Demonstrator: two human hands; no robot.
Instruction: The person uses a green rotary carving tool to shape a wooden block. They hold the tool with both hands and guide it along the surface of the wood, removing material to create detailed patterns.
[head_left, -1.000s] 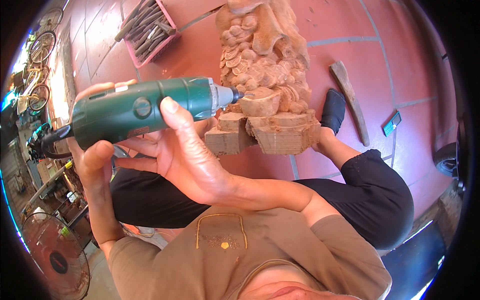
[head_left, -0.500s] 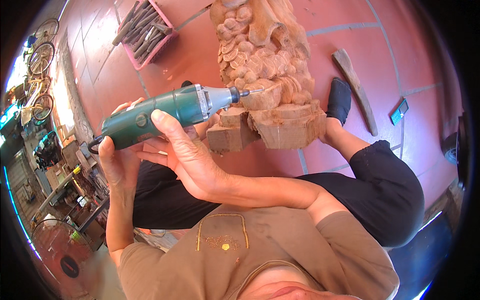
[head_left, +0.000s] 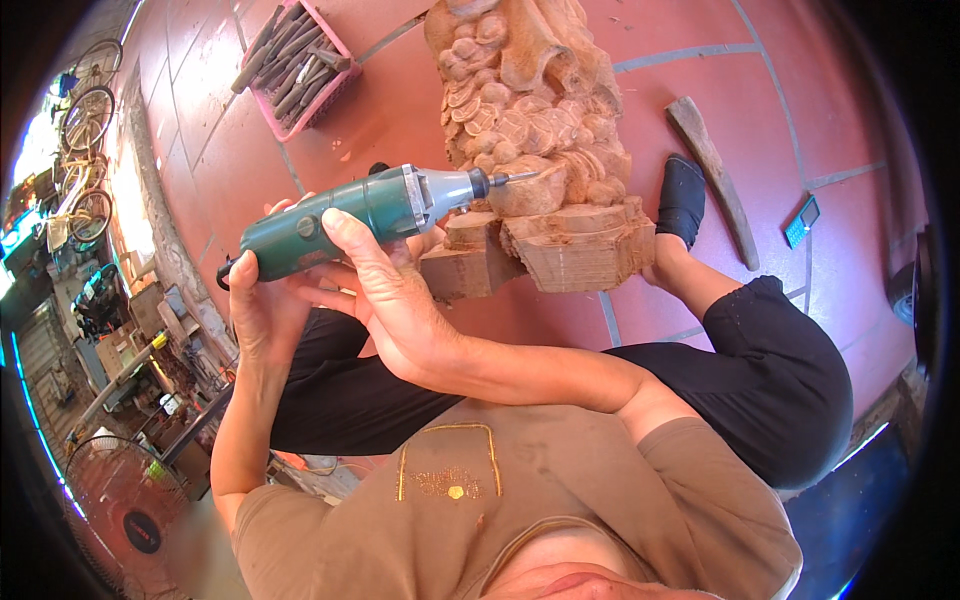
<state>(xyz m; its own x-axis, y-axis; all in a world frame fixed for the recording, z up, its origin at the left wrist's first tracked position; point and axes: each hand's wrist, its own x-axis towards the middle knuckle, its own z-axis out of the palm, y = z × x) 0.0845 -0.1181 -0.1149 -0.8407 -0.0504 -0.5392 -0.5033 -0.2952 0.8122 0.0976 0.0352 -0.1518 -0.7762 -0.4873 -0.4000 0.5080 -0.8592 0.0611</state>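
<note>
A green die grinder point(head_left: 330, 228) with a grey metal nose lies across both my hands. My left hand point(head_left: 272, 318) supports its rear end, thumb up against the back by the cord. Around the body's near side wraps my right hand point(head_left: 388, 300), its thumb on the casing and the other fingers partly hidden beneath. The thin bit point(head_left: 515, 177) points right, over the lower part of a brown wood carving point(head_left: 540, 125) with rounded, coin-like shapes and a blocky base. Whether the bit touches the wood, I cannot tell.
A pink basket point(head_left: 335, 88) of chisel-like tools stands at the far left. Right of the carving are my foot in a dark sock point(head_left: 680, 200), a wooden stick point(head_left: 712, 175) and a small teal device point(head_left: 801, 222). A fan point(head_left: 125, 510) and clutter line the left.
Both hands and the grinder have moved to the right and its rear end now sits closer to the carving. The carving and basket appear shifted only slightly in view.
</note>
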